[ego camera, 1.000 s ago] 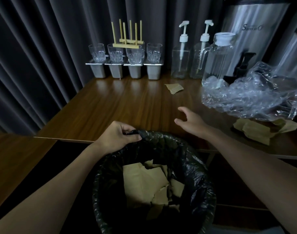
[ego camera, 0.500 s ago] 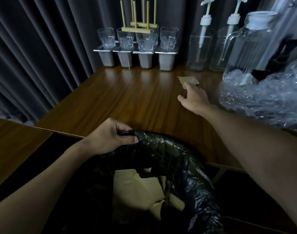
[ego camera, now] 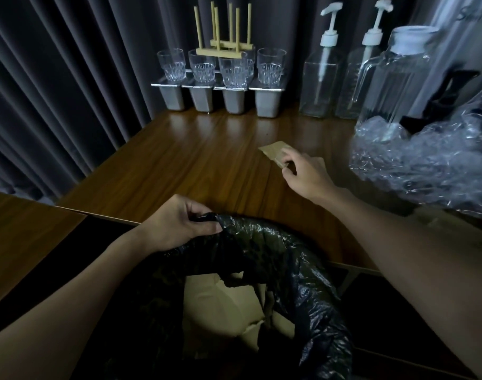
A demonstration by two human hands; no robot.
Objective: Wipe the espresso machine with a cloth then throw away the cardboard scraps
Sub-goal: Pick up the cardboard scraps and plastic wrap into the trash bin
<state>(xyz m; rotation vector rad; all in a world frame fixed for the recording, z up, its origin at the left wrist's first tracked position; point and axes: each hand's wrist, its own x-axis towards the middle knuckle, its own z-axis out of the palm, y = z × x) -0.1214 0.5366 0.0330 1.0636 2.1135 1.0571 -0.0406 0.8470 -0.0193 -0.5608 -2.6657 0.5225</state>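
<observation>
From the head camera, looking down over both arms: the left hand (ego camera: pixel 179 223) is closed on the rim of the black bin bag (ego camera: pixel 302 270), fingers curled round a bunched fold so the mouth gapes just below the near edge of the tabletop (ego camera: pixel 193 160). Pale cardboard pieces (ego camera: pixel 220 305) already lie inside. The right hand (ego camera: pixel 305 176) is stretched out over the wood, thumb and fingers pinching the near end of a lone cardboard scrap (ego camera: pixel 274 153). The scrap sits mid-table, well apart from the bag, with the crumpled bubble wrap (ego camera: pixel 426 160) near on the right and the row of glasses (ego camera: pixel 223 68) further back.

The scrap is a short, flattish strip. Its long axis runs on a diagonal, the free end pointing away to the far left, toward the glasses, and the other end tucked under the fingers. Whether that gripped end has left the wood I cannot tell.

To my eye this is the pickup in the throwing-away part of the job. Done well, the pinch wants to be firm before lifting, since only one end is held and the piece could swing or slip. Then the scrap should travel low, straight back over the open mouth, clear of the bubble wrap, and be let go only once it is above the cardboard inside.
</observation>
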